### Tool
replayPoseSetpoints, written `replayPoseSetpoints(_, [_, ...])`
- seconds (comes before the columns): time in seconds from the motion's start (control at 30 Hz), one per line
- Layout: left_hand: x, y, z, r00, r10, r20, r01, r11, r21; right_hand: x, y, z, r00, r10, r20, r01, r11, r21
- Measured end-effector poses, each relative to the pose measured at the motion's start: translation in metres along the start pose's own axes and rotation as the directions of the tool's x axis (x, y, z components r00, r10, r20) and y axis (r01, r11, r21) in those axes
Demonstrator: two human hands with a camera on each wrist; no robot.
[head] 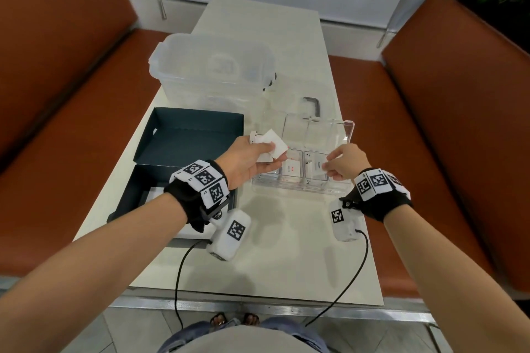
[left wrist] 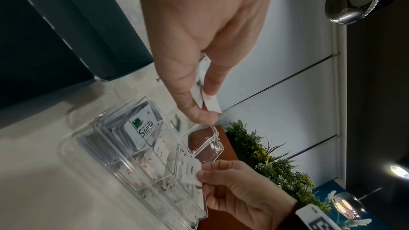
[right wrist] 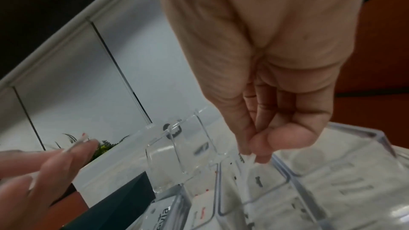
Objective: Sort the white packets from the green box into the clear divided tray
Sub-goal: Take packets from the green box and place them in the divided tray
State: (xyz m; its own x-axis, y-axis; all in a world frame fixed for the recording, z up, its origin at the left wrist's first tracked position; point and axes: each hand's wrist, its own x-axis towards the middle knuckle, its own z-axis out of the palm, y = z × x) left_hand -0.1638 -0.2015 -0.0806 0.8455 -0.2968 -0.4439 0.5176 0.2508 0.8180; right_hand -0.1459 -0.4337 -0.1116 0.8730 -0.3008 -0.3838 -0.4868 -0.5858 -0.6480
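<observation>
A: Procedure for the current step?

B: Left hand (head: 252,156), frame centre, grips a fan of white packets (head: 271,143); keep it steady. Right hand (head: 345,162) pinches one packet (left wrist: 191,170); lower it upright into the clear divided tray (head: 348,135), right compartment.

A: Source location?

B: Green box (head: 186,135), lower left, beside the left wrist.

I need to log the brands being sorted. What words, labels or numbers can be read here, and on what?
"Stevia": on a white packet standing in the clear divided tray.
Red marks on the neighbouring packets: too small to read.
Dark print on the packet in the right hand: blurred.
</observation>
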Motion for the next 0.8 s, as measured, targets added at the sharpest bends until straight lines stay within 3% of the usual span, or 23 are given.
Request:
replayPoseSetpoints(0.23, [-0.001, -0.001, -0.001, 1.0, 0.003, 0.007, -0.003, 1.0, -0.007, 0.0, 0.003, 0.007, 1.0, 0.008, 0.012, -0.007, 0.996, -0.088])
replayPoseSetpoints(0.43, [-0.002, -0.002, 0.0, 1.0, 0.0, 0.004, 0.0, 1.0, -0.022, 0.002, -0.002, 0.017, 0.998, -0.068, -0.001, 0.063, 0.933, -0.354])
replayPoseSetpoints(0.6, [-0.002, -0.001, 0.001, 1.0, -0.004, -0.003, 0.004, 0.999, -0.045, 0.001, -0.006, 0.019, 0.994, -0.104, 0.016, 0.099, 0.873, -0.477])
replayPoseSetpoints(0.7, [-0.004, 0.0, 0.003, 0.999, -0.042, 0.001, 0.042, 0.993, -0.109, -0.002, -0.013, 0.011, 0.985, -0.171, -0.021, 0.142, 0.875, -0.462])
replayPoseSetpoints(0.8, [-0.004, 0.003, 0.001, 0.993, -0.102, 0.063, 0.113, 0.975, -0.19, -0.015, -0.032, -0.001, 0.932, -0.35, -0.094, 0.302, 0.893, -0.333])
